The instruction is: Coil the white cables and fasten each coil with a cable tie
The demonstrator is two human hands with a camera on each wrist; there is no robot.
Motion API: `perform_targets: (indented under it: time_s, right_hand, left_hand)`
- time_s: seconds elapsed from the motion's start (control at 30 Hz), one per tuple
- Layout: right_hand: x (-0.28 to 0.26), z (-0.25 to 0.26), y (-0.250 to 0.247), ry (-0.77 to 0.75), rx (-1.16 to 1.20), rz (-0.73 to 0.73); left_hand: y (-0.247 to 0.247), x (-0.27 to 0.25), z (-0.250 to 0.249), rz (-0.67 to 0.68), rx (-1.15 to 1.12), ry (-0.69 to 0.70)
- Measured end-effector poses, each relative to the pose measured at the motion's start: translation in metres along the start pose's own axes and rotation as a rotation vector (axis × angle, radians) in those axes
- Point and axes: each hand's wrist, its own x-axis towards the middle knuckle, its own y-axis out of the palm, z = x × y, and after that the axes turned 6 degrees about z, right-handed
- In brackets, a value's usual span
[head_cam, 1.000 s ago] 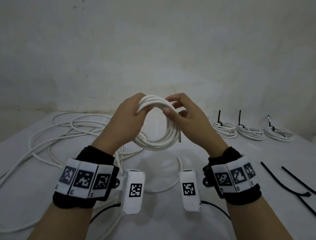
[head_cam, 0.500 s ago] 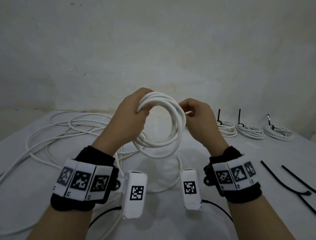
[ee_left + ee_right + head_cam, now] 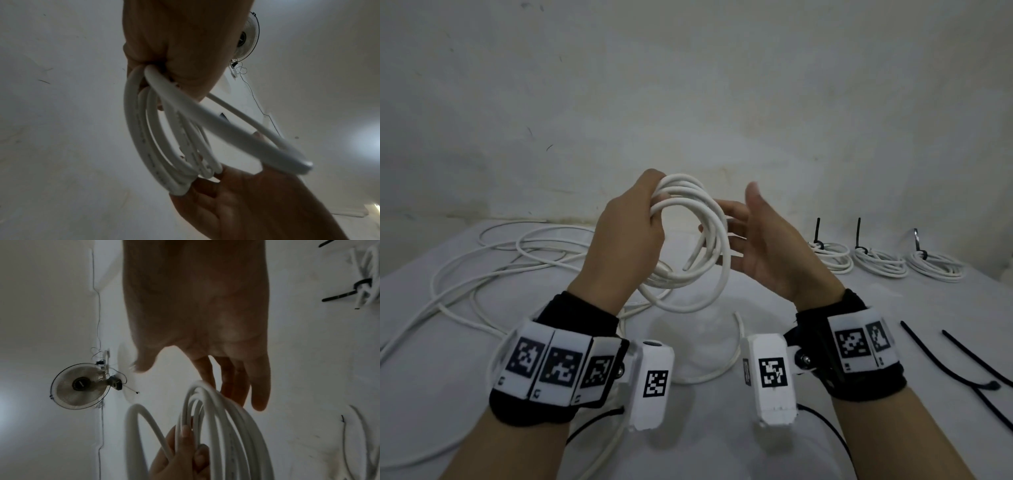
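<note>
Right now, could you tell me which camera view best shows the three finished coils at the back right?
The head view: all three finished coils lie in a row on the table, each with a black tie standing up. The right wrist view catches only blurred bits of them at its right edge. The left wrist view shows none.

Loose cable tie [image 3: 962, 363] cut off rightward

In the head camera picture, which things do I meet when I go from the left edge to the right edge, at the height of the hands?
Loose cables → left hand → held coil → right hand → three tied coils: first, second, third.
</note>
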Motion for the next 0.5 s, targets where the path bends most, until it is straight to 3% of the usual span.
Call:
perform_targets:
  time_s: [0.1,0.27,0.4,0.5]
  right_hand:
    - [-0.002,0.001,0.004,-0.061,-0.199,0.082]
    - [-0.003,0.000,0.007,-0.144,-0.582,-0.022]
    - [-0.001,-0.004,0.009,-0.198,-0.370,-0.103]
    - [-0.003,-0.002,0.010,-0.239,-0.366,-0.120]
  left_hand:
    - [-0.002,0.001,0.003,-0.026,0.005,-0.039]
    - [-0.006,0.002,0.002,-0.004,-0.017,-0.070]
    - [-0.008,0.003,-0.003,0.147,-0.237,-0.139]
    - [-0.012,0.001,-0.009,0.227,-0.289,-0.084]
